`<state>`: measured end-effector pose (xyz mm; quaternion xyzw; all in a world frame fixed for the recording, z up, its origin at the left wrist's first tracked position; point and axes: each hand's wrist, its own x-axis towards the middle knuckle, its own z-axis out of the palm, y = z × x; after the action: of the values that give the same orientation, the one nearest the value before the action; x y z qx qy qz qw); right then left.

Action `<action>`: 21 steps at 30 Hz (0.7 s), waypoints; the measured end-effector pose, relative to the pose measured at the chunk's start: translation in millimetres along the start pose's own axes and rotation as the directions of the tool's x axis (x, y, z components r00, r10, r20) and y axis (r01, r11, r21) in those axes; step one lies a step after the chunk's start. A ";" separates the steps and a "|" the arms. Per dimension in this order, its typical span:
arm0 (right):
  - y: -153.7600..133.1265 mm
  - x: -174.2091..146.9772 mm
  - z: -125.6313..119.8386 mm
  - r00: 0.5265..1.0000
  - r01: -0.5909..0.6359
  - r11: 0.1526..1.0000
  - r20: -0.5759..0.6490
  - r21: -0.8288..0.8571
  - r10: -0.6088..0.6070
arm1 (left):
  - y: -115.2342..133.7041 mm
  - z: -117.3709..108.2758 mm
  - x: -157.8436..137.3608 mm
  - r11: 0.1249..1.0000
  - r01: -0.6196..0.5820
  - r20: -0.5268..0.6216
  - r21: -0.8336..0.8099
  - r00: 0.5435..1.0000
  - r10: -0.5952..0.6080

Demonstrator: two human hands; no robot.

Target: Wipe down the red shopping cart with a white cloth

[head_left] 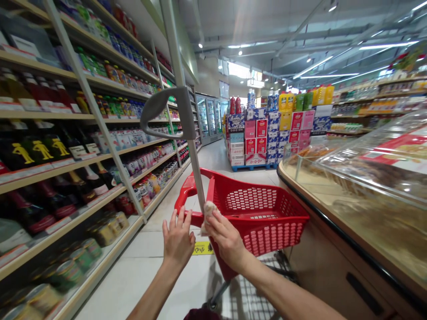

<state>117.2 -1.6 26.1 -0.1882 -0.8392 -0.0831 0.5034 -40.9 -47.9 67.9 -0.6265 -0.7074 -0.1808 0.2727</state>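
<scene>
A red shopping basket [267,226] on wheels stands in front of me, its inside bare. A grey metal pole [191,162] rises from its near end and carries a grey loop handle [187,113] at the top. My right hand [228,240] presses a crumpled, pale cloth [209,215] against the lower part of the pole, by the basket's rim. Just left of it, my left hand [178,242] has its fingers spread, with the fingertips at the red side handle [183,195]. Whether they touch it I cannot tell.
Shelves of bottles and cans [110,120] line the left side. A glass-sided counter [333,191] with clear-lidded goods stands close on the right. Ahead, stacked drink cartons [256,138] sit on a blue pallet [253,167]. A yellow floor sticker [203,249] lies below the basket.
</scene>
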 end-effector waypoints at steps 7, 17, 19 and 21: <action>2.6 -77.9 34.6 0.977 0.059 0.995 0.207 -0.080 -0.041 | -0.6 0.0 0.3 1.000 -0.007 0.005 0.012 1.000 0.007; -8.1 -15.6 10.8 0.995 0.013 0.999 0.103 -0.045 -0.008 | 0.1 -0.3 -1.4 1.000 -0.007 -0.004 0.011 1.000 0.007; -8.8 -34.3 14.3 0.994 0.045 0.999 0.102 -0.030 -0.042 | 0.0 -0.3 -1.8 1.000 -0.012 0.000 0.016 1.000 0.012; -11.8 -39.6 12.7 0.995 0.046 0.999 0.089 -0.019 -0.044 | 0.3 0.1 -2.3 1.000 -0.013 -0.007 0.022 1.000 0.013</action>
<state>118.9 -17.4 -14.1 -0.1781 -0.8639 -0.0949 0.4615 -40.4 -49.5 66.4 -0.6275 -0.7043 -0.1735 0.2830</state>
